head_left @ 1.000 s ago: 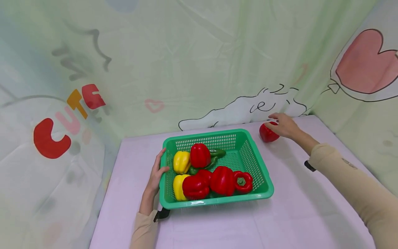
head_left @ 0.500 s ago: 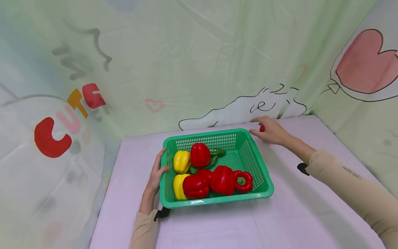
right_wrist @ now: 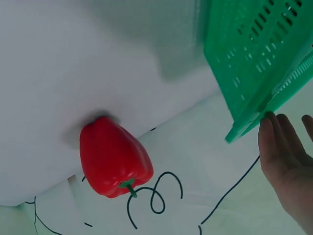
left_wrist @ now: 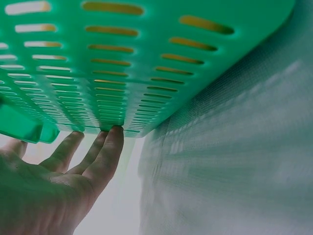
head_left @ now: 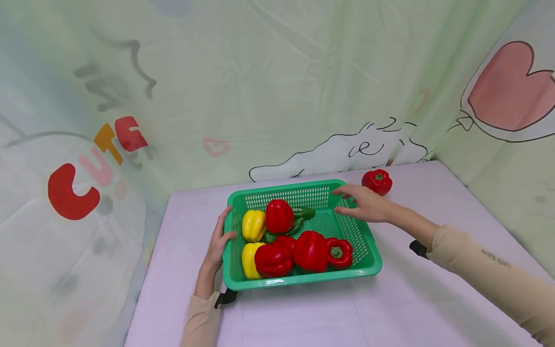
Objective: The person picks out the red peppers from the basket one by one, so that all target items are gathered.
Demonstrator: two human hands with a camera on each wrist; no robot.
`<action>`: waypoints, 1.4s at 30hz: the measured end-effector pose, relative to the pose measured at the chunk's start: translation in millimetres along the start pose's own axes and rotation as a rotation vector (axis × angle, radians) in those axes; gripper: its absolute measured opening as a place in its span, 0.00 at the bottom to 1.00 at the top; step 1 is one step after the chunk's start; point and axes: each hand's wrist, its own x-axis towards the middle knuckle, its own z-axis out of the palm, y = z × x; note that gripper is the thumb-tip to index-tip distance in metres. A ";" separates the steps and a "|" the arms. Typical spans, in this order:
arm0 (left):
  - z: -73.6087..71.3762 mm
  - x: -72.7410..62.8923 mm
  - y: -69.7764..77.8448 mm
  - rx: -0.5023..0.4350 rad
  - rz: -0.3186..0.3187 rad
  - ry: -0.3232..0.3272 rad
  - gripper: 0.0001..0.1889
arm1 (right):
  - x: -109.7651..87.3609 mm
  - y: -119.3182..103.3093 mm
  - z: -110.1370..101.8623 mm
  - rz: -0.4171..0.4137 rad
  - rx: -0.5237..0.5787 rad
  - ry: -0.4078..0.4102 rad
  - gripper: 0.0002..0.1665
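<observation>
My left hand [head_left: 215,245] grips the left rim of a green plastic basket [head_left: 302,283], thumb over the edge. In the left wrist view its fingertips [left_wrist: 116,132] touch the slotted outer wall. My right hand [head_left: 366,203] reaches over the basket's right rim with fingers spread and nothing in them. Behind it, a lone red bell pepper [head_left: 377,182] lies on the table, its green stem showing. Inside the basket are several red bell peppers [head_left: 310,251], two yellow bell peppers [head_left: 253,225] and long green vegetables [head_left: 303,212], partly hidden beneath the others.
A pale lilac cloth covers the table [head_left: 416,279]. Printed curtains [head_left: 277,96] hang along the table's back and sides. The lone pepper stands close to the back curtain, beyond the basket's far right corner.
My right hand has moved left and nearer, from over the lone red bell pepper to the basket's right rim, so that pepper shows fully. Left hand and basket stay put.
</observation>
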 end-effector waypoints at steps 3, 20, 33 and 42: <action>0.0 0.4 0.5 0.000 0.000 0.000 0.38 | -3.6 -4.1 4.4 -0.025 -0.008 -0.050 0.34; -1.9 -2.9 -2.2 0.016 0.005 -0.001 0.37 | -20.7 -19.9 25.2 -0.018 0.001 -0.339 0.41; -1.2 0.9 -0.3 0.010 0.016 -0.003 0.37 | -22.7 -30.0 27.5 0.041 -0.046 -0.458 0.45; -1.0 -1.5 -1.3 0.006 0.016 -0.005 0.37 | -23.4 -27.5 37.8 0.055 -0.095 -0.472 0.47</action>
